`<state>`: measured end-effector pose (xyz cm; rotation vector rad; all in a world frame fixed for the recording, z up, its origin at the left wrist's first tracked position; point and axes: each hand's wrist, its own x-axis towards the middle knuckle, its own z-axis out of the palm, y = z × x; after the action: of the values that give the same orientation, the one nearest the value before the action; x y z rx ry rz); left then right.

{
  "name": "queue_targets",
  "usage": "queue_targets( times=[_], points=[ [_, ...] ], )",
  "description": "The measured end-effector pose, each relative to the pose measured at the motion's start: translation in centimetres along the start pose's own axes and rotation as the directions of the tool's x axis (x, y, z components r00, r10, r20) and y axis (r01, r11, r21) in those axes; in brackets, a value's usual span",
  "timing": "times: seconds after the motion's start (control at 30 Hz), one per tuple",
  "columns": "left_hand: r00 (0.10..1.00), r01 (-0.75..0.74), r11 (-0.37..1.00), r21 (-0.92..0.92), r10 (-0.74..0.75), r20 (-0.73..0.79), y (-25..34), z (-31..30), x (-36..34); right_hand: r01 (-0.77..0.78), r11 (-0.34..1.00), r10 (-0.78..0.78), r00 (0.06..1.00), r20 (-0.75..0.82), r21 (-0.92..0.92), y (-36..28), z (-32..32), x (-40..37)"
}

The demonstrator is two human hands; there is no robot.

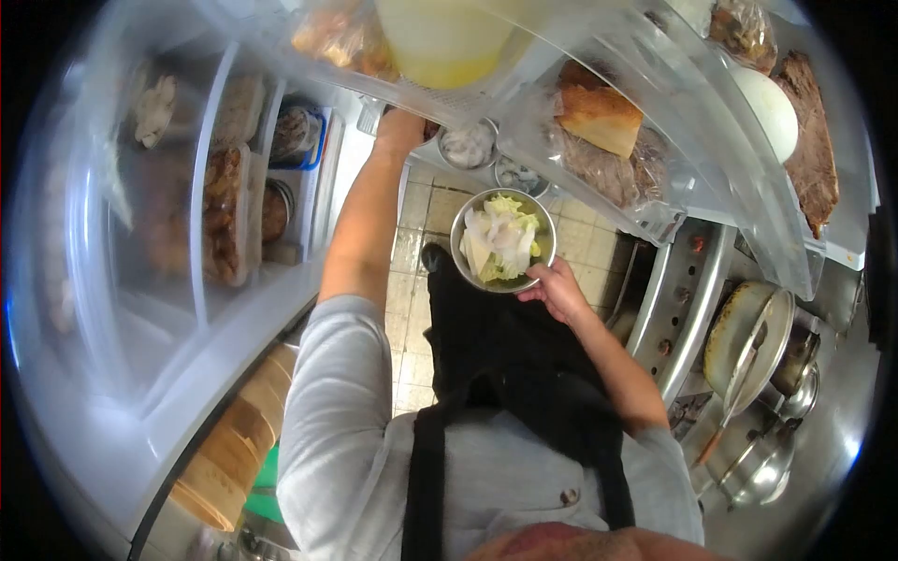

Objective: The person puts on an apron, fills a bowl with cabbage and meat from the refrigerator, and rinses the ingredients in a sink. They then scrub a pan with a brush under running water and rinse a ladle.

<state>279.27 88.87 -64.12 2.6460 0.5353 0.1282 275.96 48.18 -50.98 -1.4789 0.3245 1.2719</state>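
Observation:
My right hand (559, 291) grips the rim of a round metal bowl (457, 257), thumb over the edge. Pale green and white leafy pieces, like cut cabbage or lettuce (505, 236), lie in it. My left arm stretches forward into the open refrigerator, and my left hand (400, 129) is low behind the edge of a clear shelf. Its fingers are mostly hidden, so whether they hold anything does not show. Just right of that hand stands a metal bowl with whitish contents (467, 146). Beside it is another small metal bowl (520, 176).
Refrigerator shelves (198, 206) on the left hold several food containers. Overhead, a clear door bin (645, 210) carries wrapped meat, close above the bowl. To the right are a stove front (681, 309) and a pan (736, 341). Tiled floor (412, 318) lies below.

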Motion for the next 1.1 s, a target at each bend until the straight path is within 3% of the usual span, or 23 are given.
queue_targets(
  times=[0.07,0.13,0.17,0.23,0.27,0.3,0.37,0.5,0.6,0.67,0.7,0.77,0.83,0.9,0.93,0.97,1.03,1.1],
  points=[
    [0.995,-0.042,0.999,-0.014,0.041,-0.091,-1.4,1.9,1.4,0.017,1.0,-0.017,1.0,0.011,-0.008,0.1,-0.3,-0.1],
    [0.987,-0.079,0.996,-0.035,0.073,-0.143,-1.7,-0.5,0.7,0.029,1.0,-0.029,1.0,0.012,0.0,-0.2,-0.1,-0.4],
    [0.998,0.052,0.993,-0.107,-0.047,0.045,-1.9,-2.9,0.5,0.047,0.999,-0.047,0.999,0.014,0.011,-0.5,0.0,-0.4],
    [0.956,0.198,0.97,-0.143,-0.159,0.245,-0.6,-7.4,-0.6,0.037,0.999,-0.038,0.999,0.03,0.032,-0.3,-0.2,0.0],
    [0.907,0.413,0.738,-0.534,-0.279,0.316,-0.1,-8.9,-1.1,0.034,0.998,-0.035,0.999,0.039,0.046,-0.4,-0.2,0.3],
    [0.835,0.533,0.316,-0.785,-0.347,0.427,0.5,-10.7,-1.9,0.025,0.998,-0.028,0.998,0.048,0.05,-0.5,-0.1,0.3],
    [0.849,0.499,0.255,-0.828,-0.334,0.409,3.0,-14.8,-4.0,0.04,0.997,-0.044,0.997,0.064,0.063,-1.2,0.4,0.4],
    [0.925,0.377,0.154,-0.913,-0.106,0.364,5.3,-17.6,-7.1,0.099,0.994,-0.102,0.991,0.084,0.047,-1.9,1.5,0.8],
    [0.941,0.338,0.051,-0.94,-0.003,0.338,11.1,-20.6,-10.7,0.074,0.996,-0.08,0.989,0.127,0.049,-2.5,1.9,1.1],
    [0.893,0.431,0.334,-0.838,-0.022,0.45,15.4,-21.7,-12.3,0.081,0.995,-0.09,0.986,0.14,0.063,-3.4,2.6,0.7],
    [0.892,0.434,0.335,-0.836,-0.028,0.451,15.5,-20.8,-12.8,0.092,0.993,-0.104,0.982,0.158,0.079,-3.8,3.0,0.4],
    [0.894,0.347,0.419,-0.839,0.124,0.431,14.6,-17.5,-14.4,0.108,0.991,-0.12,0.976,0.183,0.077,-4.1,3.4,0.2],
    [0.918,0.317,0.488,-0.813,0.056,0.392,13.6,-16.6,-15.2,0.089,0.995,-0.097,0.979,0.178,0.049,-4.4,3.8,0.3],
    [0.899,0.437,0.453,-0.777,-0.226,0.374,13.2,-16.3,-16.3,0.08,0.997,-0.083,0.979,0.187,0.025,-4.2,3.8,0.2],
    [0.915,0.393,0.5,-0.771,-0.293,0.276,13.5,-15.7,-16.8,0.072,0.997,-0.07,0.979,0.19,0.0,-4.2,3.7,0.3],
    [0.915,0.392,0.502,-0.771,-0.296,0.273,13.8,-15.4,-17.2,0.073,0.997,-0.072,0.978,0.194,-0.001,-4.2,3.7,0.3],
    [0.982,0.184,0.848,-0.497,-0.183,0.052,15.3,-15.6,-17.9,0.059,0.998,-0.049,0.972,0.229,-0.037,-4.3,3.6,0.4],
    [0.995,0.103,0.852,-0.513,-0.094,0.044,15.7,-14.2,-17.9,0.076,0.996,-0.064,0.971,0.231,-0.044,-4.1,3.6,0.4]
  ],
)
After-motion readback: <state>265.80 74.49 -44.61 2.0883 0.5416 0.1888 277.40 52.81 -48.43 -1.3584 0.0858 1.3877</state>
